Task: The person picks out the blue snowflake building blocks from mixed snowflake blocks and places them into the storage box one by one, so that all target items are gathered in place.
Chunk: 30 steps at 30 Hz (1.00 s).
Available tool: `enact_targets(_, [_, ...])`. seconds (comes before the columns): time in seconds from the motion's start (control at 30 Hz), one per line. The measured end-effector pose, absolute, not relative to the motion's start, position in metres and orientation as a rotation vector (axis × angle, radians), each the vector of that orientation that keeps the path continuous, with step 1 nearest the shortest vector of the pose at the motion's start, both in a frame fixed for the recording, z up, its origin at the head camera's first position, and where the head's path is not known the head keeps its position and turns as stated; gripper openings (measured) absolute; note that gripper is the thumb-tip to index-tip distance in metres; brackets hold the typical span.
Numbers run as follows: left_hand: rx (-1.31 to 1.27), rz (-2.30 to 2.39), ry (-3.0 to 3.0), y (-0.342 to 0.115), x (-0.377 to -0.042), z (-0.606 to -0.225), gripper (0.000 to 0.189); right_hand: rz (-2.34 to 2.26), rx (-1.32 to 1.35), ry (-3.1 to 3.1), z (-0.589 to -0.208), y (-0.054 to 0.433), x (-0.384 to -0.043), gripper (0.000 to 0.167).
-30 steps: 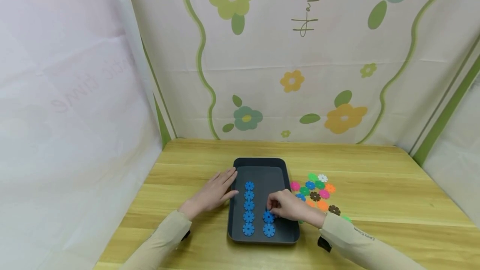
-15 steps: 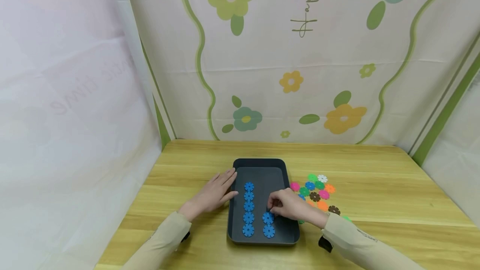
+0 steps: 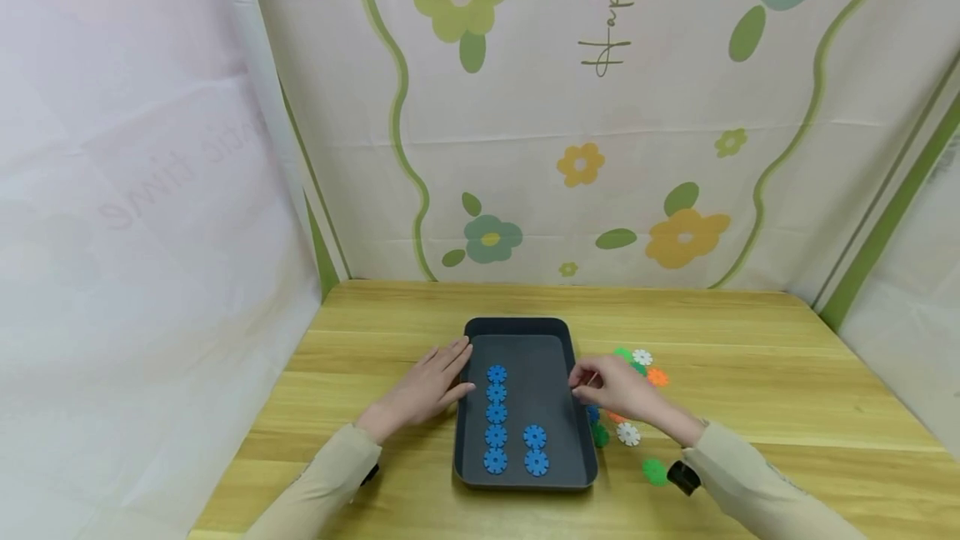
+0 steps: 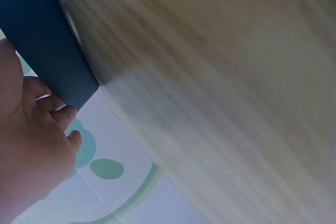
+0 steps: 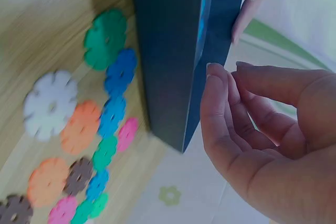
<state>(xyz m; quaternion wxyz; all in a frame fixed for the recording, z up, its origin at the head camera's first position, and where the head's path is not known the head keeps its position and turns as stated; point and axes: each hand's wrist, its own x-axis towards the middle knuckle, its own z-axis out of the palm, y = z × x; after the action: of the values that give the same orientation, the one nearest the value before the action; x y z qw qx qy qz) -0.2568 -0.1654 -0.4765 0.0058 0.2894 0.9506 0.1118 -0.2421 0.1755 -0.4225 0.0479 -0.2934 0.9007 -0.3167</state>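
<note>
In the head view, a dark grey tray [image 3: 517, 354] lies on the table. Inside it, several blue notched discs [image 3: 496, 413] form a straight column on the left, and two more blue discs [image 3: 536, 437] sit joined or touching at the lower right. My left hand [image 3: 423, 386] rests against the tray's left rim with its fingers extended. Above the tray's right rim is my right hand [image 3: 622, 390], its fingers loosely bent. The right wrist view shows a small gap between thumb and index fingertips, with nothing held there.
Right of the tray lie loose notched discs in several colours, among them a white disc [image 5: 51, 105], an orange disc [image 5: 80, 127] and a dark green disc [image 5: 106, 38]. The right hand partly covers this pile in the head view. A floral cloth [image 3: 532, 107] hangs behind the table.
My right hand has let go of the upper of the two blue discs and moved right and away, out over the tray's right rim. The left hand stays in place.
</note>
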Motion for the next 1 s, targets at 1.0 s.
enact_targets(1.0, [0.911,0.34,2.98,-0.166,-0.256,-0.476,0.07,-0.787,-0.508,2.876,-0.442,0.238,-0.292,0.01])
